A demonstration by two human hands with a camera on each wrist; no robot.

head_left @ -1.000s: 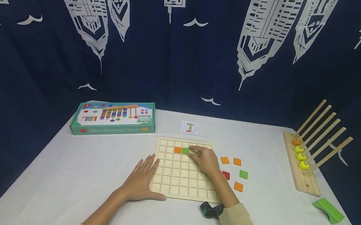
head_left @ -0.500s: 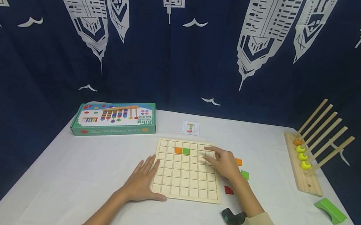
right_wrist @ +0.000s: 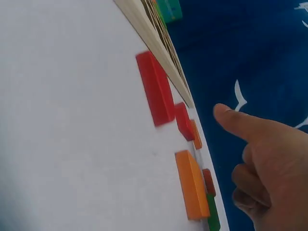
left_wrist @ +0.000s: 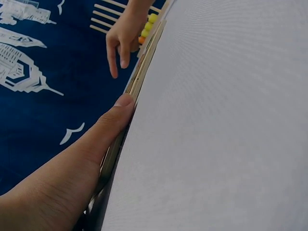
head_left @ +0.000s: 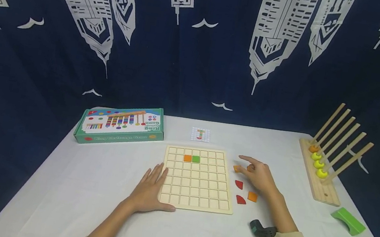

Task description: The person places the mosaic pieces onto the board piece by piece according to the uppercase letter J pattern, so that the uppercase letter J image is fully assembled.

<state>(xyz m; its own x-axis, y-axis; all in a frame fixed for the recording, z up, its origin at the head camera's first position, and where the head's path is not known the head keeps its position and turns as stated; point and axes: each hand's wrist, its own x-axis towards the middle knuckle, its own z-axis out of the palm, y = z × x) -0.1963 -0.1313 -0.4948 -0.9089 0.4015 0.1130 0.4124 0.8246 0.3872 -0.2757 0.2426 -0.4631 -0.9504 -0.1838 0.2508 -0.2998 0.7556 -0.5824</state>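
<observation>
My left hand [head_left: 147,191] rests with straight fingers against the left edge of a wooden grid board [head_left: 199,182]; its thumb [left_wrist: 126,101] lies along the near edge. On the board, an orange square tile [head_left: 187,158] sits beside a green square tile [head_left: 196,159]. Right of the board, my right hand [head_left: 258,178] hovers over loose pieces, thumb and index finger apart, nothing between them. Beneath its thumb is a partly covered orange tile [head_left: 236,168]. Two red quarter-round pieces [head_left: 238,184] and another orange tile [head_left: 252,196] lie nearer. The right wrist view shows a green piece [right_wrist: 213,213], hidden by the hand from above.
Behind the board lies a small card [head_left: 200,134] with a coloured J on a grid. A green game box [head_left: 119,125] stands at the back left. To the right are a peg rack [head_left: 319,173] with yellow and orange rings and a green arched block [head_left: 348,221].
My right hand has moved right, from beside the green tile on the board to above the loose pieces. Both red pieces now show. My left hand has stayed in place.
</observation>
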